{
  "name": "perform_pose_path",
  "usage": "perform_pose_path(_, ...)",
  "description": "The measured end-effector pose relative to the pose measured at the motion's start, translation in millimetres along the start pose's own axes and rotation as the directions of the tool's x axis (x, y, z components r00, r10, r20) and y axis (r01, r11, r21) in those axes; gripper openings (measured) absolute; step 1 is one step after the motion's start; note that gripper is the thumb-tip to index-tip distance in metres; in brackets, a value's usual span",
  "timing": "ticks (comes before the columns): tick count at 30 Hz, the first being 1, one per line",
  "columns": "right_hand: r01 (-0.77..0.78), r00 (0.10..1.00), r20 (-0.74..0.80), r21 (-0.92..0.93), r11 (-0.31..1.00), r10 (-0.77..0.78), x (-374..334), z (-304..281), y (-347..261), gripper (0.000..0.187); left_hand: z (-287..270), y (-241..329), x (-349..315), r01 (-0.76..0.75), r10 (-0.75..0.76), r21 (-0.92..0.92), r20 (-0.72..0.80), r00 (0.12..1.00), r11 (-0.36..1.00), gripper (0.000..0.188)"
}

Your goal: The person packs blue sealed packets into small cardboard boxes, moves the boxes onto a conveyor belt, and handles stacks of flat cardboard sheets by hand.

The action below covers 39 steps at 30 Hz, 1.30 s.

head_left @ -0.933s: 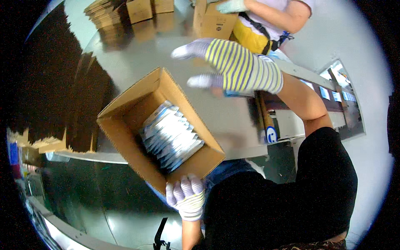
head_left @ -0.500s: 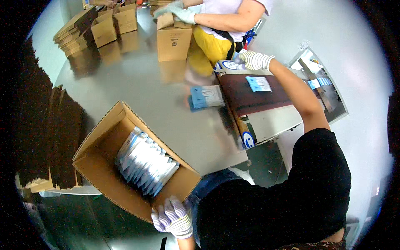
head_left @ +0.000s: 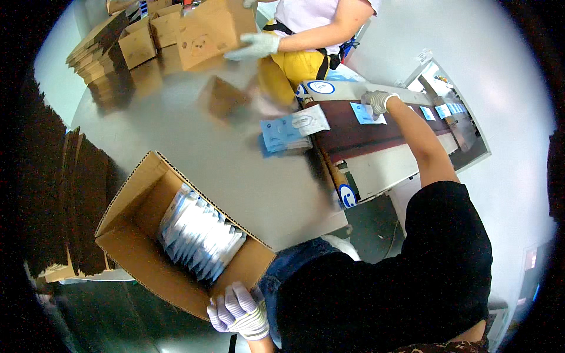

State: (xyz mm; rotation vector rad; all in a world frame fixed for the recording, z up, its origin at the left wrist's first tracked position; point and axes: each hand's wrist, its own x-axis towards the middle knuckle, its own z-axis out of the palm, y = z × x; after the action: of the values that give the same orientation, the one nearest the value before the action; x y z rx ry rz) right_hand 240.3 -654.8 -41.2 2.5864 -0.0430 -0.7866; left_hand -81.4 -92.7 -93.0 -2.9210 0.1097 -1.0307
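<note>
An open cardboard box [head_left: 182,288] sits tilted at the table's near edge, with a row of blue-and-white soft packets [head_left: 200,235] standing inside it. My left hand [head_left: 240,312], in a striped knit glove, has its fingers hooked over the box's near rim. Out over the dark red conveyor belt [head_left: 347,141], my right hand [head_left: 379,103], gloved alike, is bent down on the upper corner of a flat blue-and-white packet [head_left: 366,115]; its fingertips are partly hidden. At the belt's left end, a small pile of packets [head_left: 282,134] lies on the table.
More packets [head_left: 444,110] lie farther up the belt. Across the table a co-worker's gloved hand [head_left: 259,46] touches a tilted carton [head_left: 215,32]. Open cartons [head_left: 138,47] and flattened cardboard [head_left: 97,53] stand far left; a tall cardboard stack [head_left: 82,200] lines the left side.
My right hand has come from the belt's far edge down to a packet. Another packet has dropped onto the pile at the belt's end. The co-worker's carton has been lifted and tilted leftward.
</note>
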Motion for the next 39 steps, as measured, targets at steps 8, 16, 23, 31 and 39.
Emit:
perform_pose_path(8, 0.196, 0.978, -0.084, 0.086, 0.977, -0.189, -3, -33, -53, 0.082, -4, 3, 8, 0.009, -0.009, 0.008, -0.015, 1.000, 1.000, 0.027)
perform_pose_path(16, 0.543, 0.817, -0.302, 0.115, 0.832, -0.491, 19, -45, -78, 0.061, 0, 4, 5, -0.003, 0.003, 0.027, -0.034, 0.999, 1.000, 0.033)
perform_pose_path(23, 0.407, 0.872, -0.474, 0.569, 0.714, -0.119, 4, -52, -19, 0.048, 1, 1, 7, -0.014, 0.017, 0.066, -0.050, 0.999, 0.998, 0.035)
perform_pose_path(31, 0.350, 0.916, -0.339, 0.417, 0.839, -0.214, -17, -49, -29, 0.061, -6, 2, 50, -0.042, 0.048, 0.041, -0.140, 0.989, 0.998, 0.028)
perform_pose_path(39, 0.725, 0.635, -0.576, 0.212, 0.656, -0.515, 32, -58, -89, 0.050, -4, -2, 57, -0.052, 0.066, 0.091, -0.149, 0.987, 0.994, 0.030)
